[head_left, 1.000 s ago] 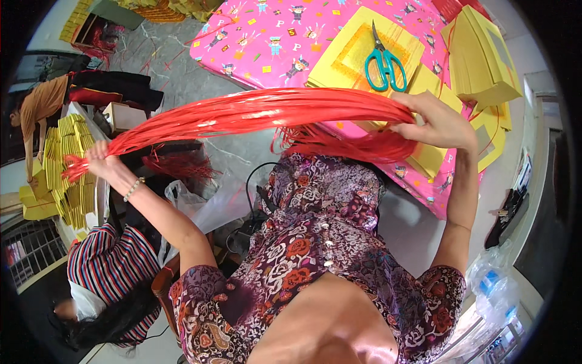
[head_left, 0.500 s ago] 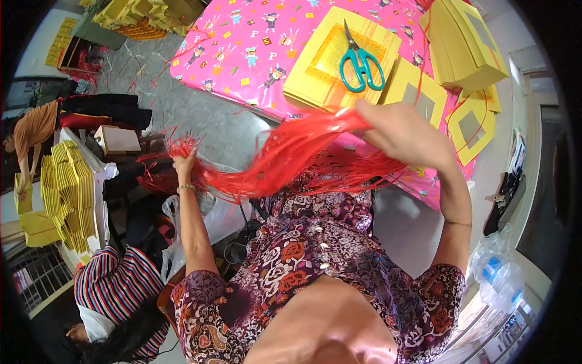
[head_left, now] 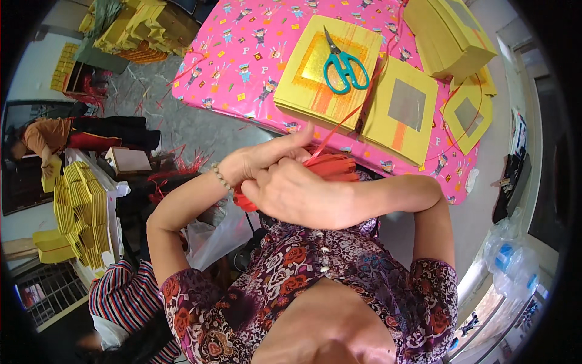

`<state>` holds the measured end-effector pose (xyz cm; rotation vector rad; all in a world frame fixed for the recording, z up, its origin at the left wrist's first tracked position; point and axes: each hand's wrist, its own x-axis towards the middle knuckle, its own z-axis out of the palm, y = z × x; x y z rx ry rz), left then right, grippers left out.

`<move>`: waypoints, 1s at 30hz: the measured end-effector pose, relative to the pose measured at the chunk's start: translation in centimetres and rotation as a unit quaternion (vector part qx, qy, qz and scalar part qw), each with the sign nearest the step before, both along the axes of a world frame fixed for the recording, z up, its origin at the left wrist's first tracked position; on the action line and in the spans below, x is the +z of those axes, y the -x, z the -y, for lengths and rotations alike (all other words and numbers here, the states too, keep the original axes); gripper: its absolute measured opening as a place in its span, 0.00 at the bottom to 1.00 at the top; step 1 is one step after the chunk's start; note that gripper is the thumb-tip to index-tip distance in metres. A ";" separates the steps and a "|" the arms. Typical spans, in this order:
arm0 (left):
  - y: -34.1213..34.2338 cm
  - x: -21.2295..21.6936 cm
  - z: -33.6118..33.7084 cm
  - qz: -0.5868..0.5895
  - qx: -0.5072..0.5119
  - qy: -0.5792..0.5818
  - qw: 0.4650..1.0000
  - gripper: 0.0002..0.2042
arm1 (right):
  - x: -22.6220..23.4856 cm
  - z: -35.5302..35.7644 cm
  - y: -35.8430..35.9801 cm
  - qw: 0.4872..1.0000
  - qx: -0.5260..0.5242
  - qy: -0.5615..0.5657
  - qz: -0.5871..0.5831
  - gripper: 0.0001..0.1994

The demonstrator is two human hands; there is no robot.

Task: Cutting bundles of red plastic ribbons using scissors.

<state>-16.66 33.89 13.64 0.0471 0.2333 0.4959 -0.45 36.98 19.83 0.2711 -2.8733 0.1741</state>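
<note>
My two hands meet in front of my chest, at the near edge of the pink-covered table (head_left: 209, 76). My left hand (head_left: 264, 159), a bead bracelet on its wrist, is closed on a bundle of red plastic ribbon strands (head_left: 333, 168), its thumb stretched out. Closed fingers of my right hand (head_left: 297, 193) cross over it and grip the ribbon; exactly which strands is hidden. From between the hands one red strand runs up past a stack of yellow paper pieces (head_left: 291, 91). Green-handled scissors (head_left: 346, 67) lie on that stack with their tips upward.
Yellow cut-outs with grey windows (head_left: 388, 130) lie right of the scissors, below a tall yellow stack (head_left: 445, 45). At left, a person in an orange top (head_left: 47, 134) handles yellow pieces near folded stacks (head_left: 79, 212). A person in a striped top (head_left: 130, 297) sits lower left.
The long spread of red strands is now gathered into a bundle. My left hand moved right and my right hand moved left and down, so they meet. The view shifted slightly.
</note>
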 end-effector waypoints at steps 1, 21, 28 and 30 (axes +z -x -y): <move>-1.7 2.0 -0.3 -0.144 0.014 -0.022 0.989 0.28 | -0.5 0.3 -0.3 1.000 -0.009 -0.001 0.002 0.09; -7.1 14.4 -7.2 -0.440 0.070 -0.337 0.830 0.09 | -4.7 8.3 2.1 0.997 -0.038 -0.060 -0.018 0.06; -5.2 13.1 -12.5 -0.461 0.186 -0.321 0.806 0.09 | -11.0 10.6 4.7 0.998 0.008 0.012 -0.060 0.07; -4.4 12.5 -13.7 -0.456 0.218 -0.301 0.808 0.09 | -11.3 10.2 5.0 0.999 0.009 0.018 -0.047 0.07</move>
